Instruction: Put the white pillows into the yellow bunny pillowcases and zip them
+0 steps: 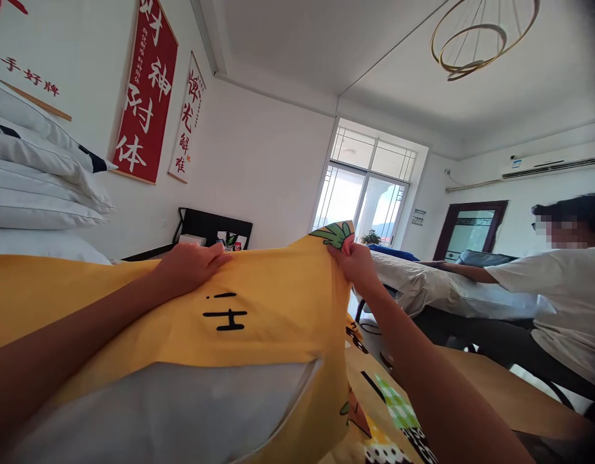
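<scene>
A yellow pillowcase (273,283) with black "Hi" lettering stretches across the front, raised between my two hands. My left hand (193,264) is closed on its upper edge, left of the lettering. Fingers pinched, my right hand (358,267) grips the upper right corner, where a green leaf print shows. Under the yellow cloth, a white pillow (191,412) shows at the bottom, partly covered. More patterned yellow fabric (369,393) with green check and carrot prints lies below my right forearm.
A stack of white pillows (40,174) rises at the left. On the right, a person in a white shirt (563,290) leans over a white plastic-covered bundle (423,283). A black chair (210,225) stands by the back wall. A brown surface (514,393) lies lower right.
</scene>
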The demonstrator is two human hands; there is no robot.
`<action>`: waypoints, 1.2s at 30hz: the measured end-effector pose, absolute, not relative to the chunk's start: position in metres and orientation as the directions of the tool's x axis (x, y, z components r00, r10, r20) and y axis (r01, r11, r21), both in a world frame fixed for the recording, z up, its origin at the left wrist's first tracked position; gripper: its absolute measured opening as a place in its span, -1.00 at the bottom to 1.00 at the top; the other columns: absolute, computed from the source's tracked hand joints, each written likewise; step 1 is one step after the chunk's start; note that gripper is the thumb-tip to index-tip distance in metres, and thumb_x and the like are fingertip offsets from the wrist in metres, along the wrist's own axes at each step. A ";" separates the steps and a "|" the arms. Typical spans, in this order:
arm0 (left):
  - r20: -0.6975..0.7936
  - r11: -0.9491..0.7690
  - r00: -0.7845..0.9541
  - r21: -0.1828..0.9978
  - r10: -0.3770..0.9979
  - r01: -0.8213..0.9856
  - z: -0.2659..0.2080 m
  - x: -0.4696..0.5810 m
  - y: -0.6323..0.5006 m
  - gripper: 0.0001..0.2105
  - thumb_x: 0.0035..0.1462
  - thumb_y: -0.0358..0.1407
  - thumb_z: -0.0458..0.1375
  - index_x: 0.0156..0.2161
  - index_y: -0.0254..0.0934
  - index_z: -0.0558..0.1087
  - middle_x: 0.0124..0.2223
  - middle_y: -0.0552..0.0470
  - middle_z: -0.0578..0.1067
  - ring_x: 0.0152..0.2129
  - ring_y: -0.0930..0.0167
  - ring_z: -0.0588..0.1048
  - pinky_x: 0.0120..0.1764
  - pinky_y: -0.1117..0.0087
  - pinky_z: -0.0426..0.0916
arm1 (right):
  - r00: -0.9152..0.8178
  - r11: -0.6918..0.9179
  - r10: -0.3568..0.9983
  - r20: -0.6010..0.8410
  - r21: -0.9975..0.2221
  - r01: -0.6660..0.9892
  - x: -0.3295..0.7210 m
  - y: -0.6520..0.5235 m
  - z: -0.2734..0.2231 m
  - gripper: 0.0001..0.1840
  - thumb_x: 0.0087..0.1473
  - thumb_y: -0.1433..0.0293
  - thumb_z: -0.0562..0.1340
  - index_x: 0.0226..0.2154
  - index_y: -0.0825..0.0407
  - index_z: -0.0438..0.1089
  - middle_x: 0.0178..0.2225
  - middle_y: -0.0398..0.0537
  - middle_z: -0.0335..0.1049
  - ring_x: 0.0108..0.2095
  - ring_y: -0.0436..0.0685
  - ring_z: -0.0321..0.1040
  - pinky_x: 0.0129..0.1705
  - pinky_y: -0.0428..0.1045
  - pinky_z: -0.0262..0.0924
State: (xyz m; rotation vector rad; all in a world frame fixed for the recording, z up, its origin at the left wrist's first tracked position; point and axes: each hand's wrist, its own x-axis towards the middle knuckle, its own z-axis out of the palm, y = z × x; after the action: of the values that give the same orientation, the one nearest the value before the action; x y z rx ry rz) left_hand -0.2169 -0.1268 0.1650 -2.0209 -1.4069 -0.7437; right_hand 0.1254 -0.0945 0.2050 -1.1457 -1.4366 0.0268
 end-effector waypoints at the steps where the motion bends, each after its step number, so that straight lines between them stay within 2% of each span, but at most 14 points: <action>1: 0.672 -0.329 0.303 -0.093 0.676 0.940 0.163 -0.220 -0.126 -0.52 0.29 0.01 -0.30 -0.38 -0.21 0.33 -0.53 0.01 0.41 -0.53 0.31 0.39 -0.44 0.36 0.12 | 0.259 0.476 0.580 0.773 -0.579 0.662 0.128 -0.091 0.206 -0.57 -0.24 0.04 0.34 -0.67 0.06 0.32 -0.67 -0.18 0.25 -0.53 0.03 0.13 -0.47 -0.03 0.01; 6: 0.454 -0.478 0.434 -0.022 0.778 0.878 0.148 -0.243 -0.107 -0.51 0.25 0.04 -0.20 -0.40 -0.21 0.42 -0.39 -0.02 0.51 -0.42 0.31 0.45 -0.37 0.37 0.18 | 0.363 0.328 0.481 0.798 -0.548 0.770 0.146 -0.066 0.197 -0.53 -0.12 -0.01 0.26 -0.68 0.05 0.34 -0.69 -0.11 0.28 -0.56 0.06 0.16 -0.47 -0.02 -0.01; 9: 0.543 -0.381 0.346 -0.052 0.765 0.923 0.140 -0.251 -0.083 -0.56 0.24 -0.08 -0.17 -0.38 -0.22 0.50 -0.27 -0.10 0.52 -0.27 0.26 0.46 -0.19 0.26 0.22 | 0.448 0.273 0.445 0.776 -0.594 0.757 0.158 -0.052 0.188 -0.55 0.00 0.03 0.17 -0.53 0.07 0.45 -0.55 0.03 0.45 -0.48 0.15 0.31 -0.38 0.02 0.11; 11: 0.622 -0.269 0.210 0.001 0.754 0.963 0.132 -0.253 -0.066 -0.57 0.23 -0.13 -0.16 -0.26 -0.22 0.55 -0.14 -0.18 0.51 -0.18 0.22 0.45 -0.08 0.16 0.21 | 0.433 0.259 0.477 0.765 -0.593 0.763 0.160 -0.051 0.171 -0.60 0.03 0.07 0.15 -0.39 0.05 0.49 -0.42 0.06 0.52 -0.40 0.19 0.38 -0.30 0.05 0.18; 13: 0.629 -0.268 0.139 0.114 0.765 0.957 0.112 -0.252 -0.053 -0.53 0.26 -0.10 -0.19 0.03 -0.18 0.48 0.09 -0.21 0.44 -0.03 0.19 0.42 0.01 0.10 0.19 | 0.366 0.270 0.537 0.760 -0.566 0.779 0.155 -0.060 0.132 -0.64 0.03 0.11 0.16 -0.27 -0.01 0.50 -0.32 0.02 0.56 -0.33 0.20 0.44 -0.22 0.07 0.23; 15: 0.544 -0.364 0.206 0.199 0.813 0.910 0.077 -0.251 -0.046 -0.45 0.27 0.01 -0.24 0.25 -0.11 0.26 0.28 -0.14 0.26 0.15 0.18 0.29 0.13 0.08 0.13 | 0.247 0.286 0.644 0.724 -0.528 0.800 0.142 -0.076 0.068 -0.61 0.01 0.10 0.18 -0.17 -0.08 0.50 -0.21 -0.02 0.56 -0.22 0.24 0.47 -0.12 0.11 0.26; 18: 0.265 -0.429 0.363 0.261 0.893 0.865 0.012 -0.249 -0.049 -0.38 0.25 0.11 -0.27 0.32 -0.04 0.11 0.37 -0.03 0.07 0.29 0.18 0.08 0.23 0.00 -0.03 | -0.120 0.326 0.882 0.456 -0.406 0.854 0.119 -0.111 -0.045 -0.47 0.11 0.10 0.06 0.09 -0.16 0.37 0.10 -0.07 0.38 0.11 0.24 0.31 0.11 0.15 0.18; 20: 0.149 -0.411 0.385 0.252 0.911 0.876 -0.015 -0.249 -0.055 -0.37 0.24 0.12 -0.26 0.33 -0.04 0.09 0.37 -0.02 0.03 0.31 0.16 0.03 0.25 -0.05 -0.08 | -0.116 0.249 0.933 0.340 -0.377 0.892 0.112 -0.131 -0.099 -0.45 0.16 0.14 -0.03 0.16 -0.19 0.30 0.23 -0.13 0.20 0.24 0.21 0.13 0.21 0.14 0.08; 23: 0.144 -0.440 0.417 0.225 0.897 0.869 -0.008 -0.258 -0.064 -0.37 0.22 0.14 -0.22 0.29 -0.07 0.19 0.33 -0.07 0.15 0.26 0.12 0.14 0.22 -0.03 0.02 | -0.062 0.169 0.957 0.282 -0.372 0.913 0.133 -0.151 -0.126 -0.42 0.15 0.11 -0.03 0.16 -0.13 0.31 0.24 -0.08 0.18 0.26 0.25 0.08 0.24 0.14 0.02; 25: 0.173 -0.492 0.462 0.249 0.870 0.834 0.015 -0.271 -0.068 -0.42 0.23 0.12 -0.21 0.14 -0.10 0.41 0.18 -0.08 0.41 0.11 0.14 0.36 0.13 0.10 0.20 | 0.007 0.090 0.973 0.232 -0.405 0.910 0.163 -0.158 -0.126 -0.37 0.11 0.03 -0.02 0.12 -0.07 0.36 0.14 0.03 0.34 0.16 0.30 0.25 0.14 0.13 0.16; 27: 0.265 -0.517 0.451 0.299 0.852 0.802 0.032 -0.289 -0.071 -0.47 0.24 0.10 -0.19 -0.10 -0.13 0.53 -0.06 -0.01 0.57 -0.11 0.21 0.49 -0.02 0.24 0.31 | 0.080 0.006 0.981 0.174 -0.447 0.895 0.193 -0.163 -0.127 -0.38 0.09 -0.02 -0.04 -0.02 -0.04 0.45 -0.09 0.08 0.51 -0.04 0.32 0.43 -0.04 0.09 0.27; 30: 0.392 -0.455 0.297 0.412 0.870 0.789 0.023 -0.313 -0.069 -0.47 0.22 0.09 -0.18 -0.30 -0.22 0.50 -0.31 0.02 0.57 -0.31 0.25 0.49 -0.20 0.34 0.32 | 0.170 -0.074 0.973 0.158 -0.483 0.873 0.214 -0.163 -0.137 -0.55 0.09 0.06 -0.01 -0.36 -0.04 0.46 -0.40 0.01 0.54 -0.29 0.25 0.48 -0.27 0.01 0.24; 33: 0.292 -0.374 0.256 0.490 0.921 0.788 -0.002 -0.321 -0.064 -0.44 0.18 0.12 -0.19 -0.45 -0.29 0.43 -0.42 -0.03 0.50 -0.40 0.25 0.44 -0.30 0.36 0.26 | 0.229 -0.117 0.949 0.215 -0.436 0.892 0.203 -0.145 -0.130 -0.79 0.01 0.30 0.10 -0.58 0.00 0.30 -0.46 -0.01 0.50 -0.38 0.16 0.43 -0.40 -0.07 0.10; 36: 0.207 -0.342 0.275 0.483 0.939 0.806 -0.008 -0.321 -0.063 -0.45 0.12 0.18 -0.13 -0.54 -0.27 0.34 -0.49 -0.02 0.43 -0.46 0.28 0.39 -0.37 0.37 0.18 | 0.228 -0.097 0.924 0.308 -0.387 0.917 0.192 -0.116 -0.092 -0.79 0.04 0.40 0.06 -0.59 0.01 0.23 -0.47 -0.01 0.46 -0.39 0.10 0.36 -0.41 -0.09 0.00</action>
State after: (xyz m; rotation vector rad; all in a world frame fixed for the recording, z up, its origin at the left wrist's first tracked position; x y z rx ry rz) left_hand -0.3207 -0.0634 -0.0083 -2.7215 -1.9238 -0.8063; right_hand 0.1915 -0.1159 -0.0916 -2.0107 -1.6863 0.0179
